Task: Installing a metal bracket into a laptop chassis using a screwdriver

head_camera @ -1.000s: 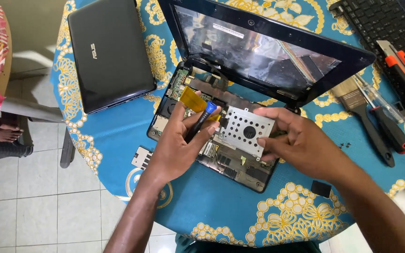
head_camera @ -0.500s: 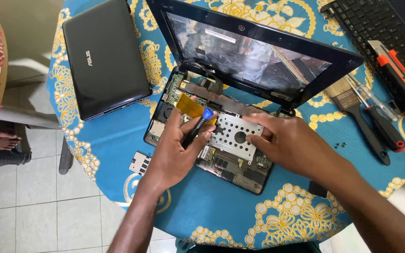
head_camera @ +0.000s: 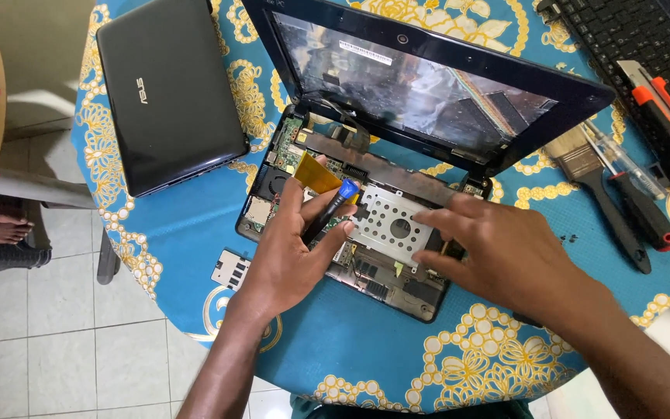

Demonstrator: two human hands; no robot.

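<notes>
Fingers of the left hand are curled shut around a black screwdriver with a blue end, its tip resting on the silver perforated drive bracket inside the opened laptop base. On the far side of that bracket, the right hand lies flat and spread — fingers extended, gripping nothing, fingertips pressing the bracket's right edge.

The bracket sits in the middle of the stripped base, whose green circuit board and fan show to the bracket's left. An amber ribbon cable stands just beyond the bracket's upper-left corner, beside the screwdriver's blue end. Behind the bracket the hinged screen tilts back, its panel glossy and reflective.

Well left of the bracket a closed black netbook lies on the blue tablecloth with yellow ornament. Near the base's lower-left corner is a small grey cover plate. Right of the bracket — past the right hand — lie a paintbrush with a black handle, a red-tipped screwdriver, an orange-and-black utility knife and a black keyboard.
</notes>
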